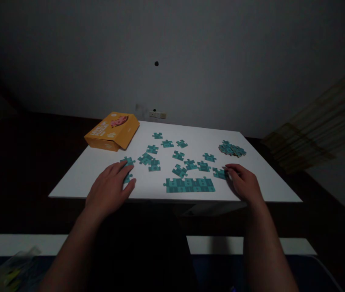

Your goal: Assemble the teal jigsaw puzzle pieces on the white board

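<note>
Several puzzle pieces (178,155) lie scattered beyond the joined strip (190,185) on the tabletop (148,189), probably for easy viewing, your left hand (111,184) loosely spread over others (128,161), your right hand (244,181) at another piece (218,173), grip unclear.

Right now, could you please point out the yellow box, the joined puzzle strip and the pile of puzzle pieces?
Yellow box (111,129): head view, on its printed top face.
Joined puzzle strip (190,185): head view, middle of its surface.
Pile of puzzle pieces (232,149): head view, middle of the heap.
</note>
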{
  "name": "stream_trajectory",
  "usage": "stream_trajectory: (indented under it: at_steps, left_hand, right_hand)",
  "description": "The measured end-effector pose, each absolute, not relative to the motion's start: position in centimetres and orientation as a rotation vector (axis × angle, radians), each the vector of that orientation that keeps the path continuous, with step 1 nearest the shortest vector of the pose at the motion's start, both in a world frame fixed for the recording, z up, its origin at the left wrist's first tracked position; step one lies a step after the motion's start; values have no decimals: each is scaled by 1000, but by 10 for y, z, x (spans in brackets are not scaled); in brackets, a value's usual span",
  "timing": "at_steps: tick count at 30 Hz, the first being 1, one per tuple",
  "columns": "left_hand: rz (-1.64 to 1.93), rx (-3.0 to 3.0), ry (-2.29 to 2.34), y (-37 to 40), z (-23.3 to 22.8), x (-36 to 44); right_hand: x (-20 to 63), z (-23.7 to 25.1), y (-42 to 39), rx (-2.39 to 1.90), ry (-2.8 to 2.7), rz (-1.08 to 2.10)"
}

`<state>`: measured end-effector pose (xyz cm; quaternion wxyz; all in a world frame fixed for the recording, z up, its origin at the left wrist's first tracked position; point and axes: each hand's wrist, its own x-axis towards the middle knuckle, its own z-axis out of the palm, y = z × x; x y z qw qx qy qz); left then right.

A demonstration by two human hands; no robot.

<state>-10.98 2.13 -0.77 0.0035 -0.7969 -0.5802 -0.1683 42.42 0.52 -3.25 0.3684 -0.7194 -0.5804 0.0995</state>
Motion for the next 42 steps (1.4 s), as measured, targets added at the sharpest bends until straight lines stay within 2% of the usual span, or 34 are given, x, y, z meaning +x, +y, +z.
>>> stream_trajectory:
  at_steps: [13,32,42]
  left_hand:
    - [-509,-2522,-1822,21,-6,-111]
    - [-486,-2508,-1869,18,-1,-106]
    - [-508,-2516,-1880,19,-1,-107]
  right_hand:
    - [421,-27,4,-1841,-1533,216]
    - [410,-17,2,-1726,-1895,129]
    - [407,-16,2,-1732,-1866,110]
